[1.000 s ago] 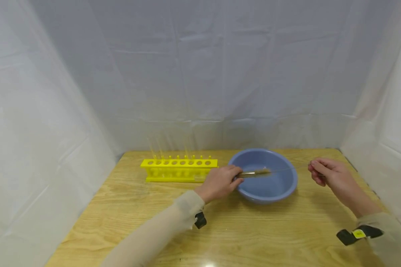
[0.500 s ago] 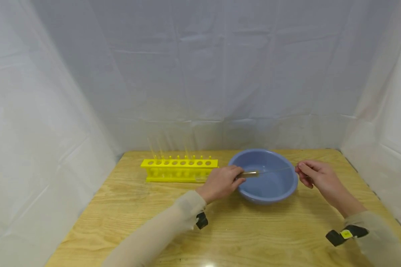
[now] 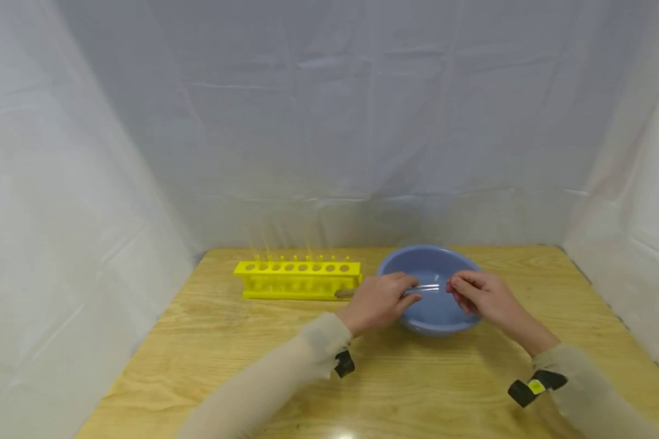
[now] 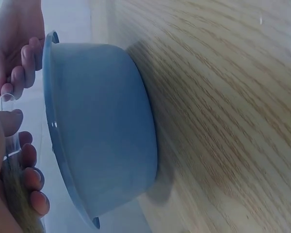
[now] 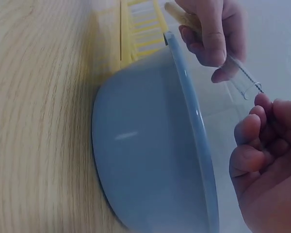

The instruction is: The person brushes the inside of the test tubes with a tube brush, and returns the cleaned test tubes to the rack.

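Observation:
Over the blue basin (image 3: pixel 425 262), my left hand (image 3: pixel 378 300) grips a clear glass test tube (image 3: pixel 429 288) that lies roughly level, its open mouth facing right. Inside the tube is a test tube brush; its tan bristles (image 4: pixel 20 199) sit toward the left, in the part under and beyond my left palm. The brush's twisted wire (image 5: pixel 252 77) comes out at the mouth, where my right thumb and fingers pinch it. My right hand (image 3: pixel 489 299) is close to the tube's mouth, above the basin's right side. Most of the wire handle is hidden in my right hand.
A yellow test tube rack (image 3: pixel 296 268) stands left of the basin, with several clear tubes in its holes. Wood-grained tabletop (image 3: pixel 406 390) stretches in front. White sheeting (image 3: pixel 329 122) hangs at the back and on both sides.
My right hand has moved left, from beyond the basin's right rim to near the tube's mouth. The brush has slid deeper into the tube. My left hand has shifted slightly right.

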